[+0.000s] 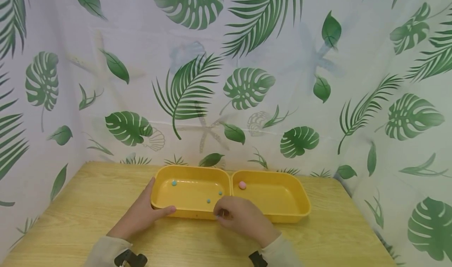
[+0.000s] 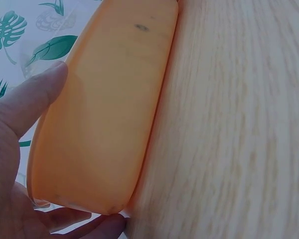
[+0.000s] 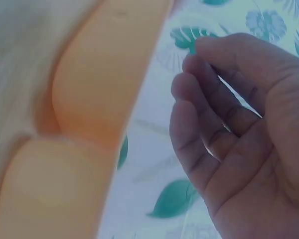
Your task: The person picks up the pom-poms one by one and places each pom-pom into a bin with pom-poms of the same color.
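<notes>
Two yellow plastic trays stand side by side on the table. My left hand (image 1: pixel 143 210) grips the left tray (image 1: pixel 190 169) at its left end, thumb on the front rim, other fingers around the end wall. Inside it lie small blue balls: one (image 1: pixel 174 183) at the back left, two (image 1: pixel 220 193) near the right front. A pink ball (image 1: pixel 242 185) sits at the left back of the right tray (image 1: pixel 306 200). My right hand (image 1: pixel 245 220) hovers in front of where the trays meet, fingers bent and thumb close to the fingertips. Anything between those fingertips is hidden.
Light wood table (image 1: pixel 190 243) extends in front of the trays and to both sides. Behind and beside it hang pale sheets (image 1: pixel 247 141) printed with green leaves. Dark straps (image 1: pixel 130 258) circle both wrists.
</notes>
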The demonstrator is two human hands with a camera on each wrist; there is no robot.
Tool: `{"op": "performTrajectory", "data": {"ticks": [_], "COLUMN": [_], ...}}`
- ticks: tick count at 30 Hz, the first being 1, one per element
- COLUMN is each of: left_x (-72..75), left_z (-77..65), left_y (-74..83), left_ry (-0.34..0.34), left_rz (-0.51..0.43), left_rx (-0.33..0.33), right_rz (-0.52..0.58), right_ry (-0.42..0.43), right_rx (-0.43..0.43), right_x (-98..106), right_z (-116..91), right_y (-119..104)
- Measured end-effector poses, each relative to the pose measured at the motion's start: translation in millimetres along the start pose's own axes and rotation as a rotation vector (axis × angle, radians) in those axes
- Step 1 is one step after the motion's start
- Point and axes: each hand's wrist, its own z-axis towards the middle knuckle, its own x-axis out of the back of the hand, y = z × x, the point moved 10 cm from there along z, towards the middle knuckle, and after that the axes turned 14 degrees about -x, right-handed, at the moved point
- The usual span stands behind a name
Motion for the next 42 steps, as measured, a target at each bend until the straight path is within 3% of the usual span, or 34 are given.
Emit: {"op": "performTrajectory", "data": {"ticks": [7,12,18,27,42], "left_x": [-3.0,-4.7,-6.9,-7.4,-1.3], "left_z": [-0.4,0.8,0.2,0.5,1.1], "left_y": [-2.4,-1.5,1.0,0.6,-4.7], "left_ry": [0.000,0.000,-0.007,-0.005,-0.009], "left_rz": [-0.009,-0.012,-0.025,-0.020,0.004], "left_rx": [-0.001,-0.013,0.000,0.007,-0.001], "right_rz": [0.054,0.052,0.016,-0.061,-0.071], "right_ry": [0.251,0.354,0.391,0.417,0.405], "right_rx": [-0.029,-0.016,-0.023,-0.137,-0.137], "right_x": [33.3,44.6,48.9,58.0,50.9], "right_z": [-8.7,-14.0,-17.5,-18.0,-10.1], "right_y": [19.9,24.1,27.8,40.0,39.8]}}
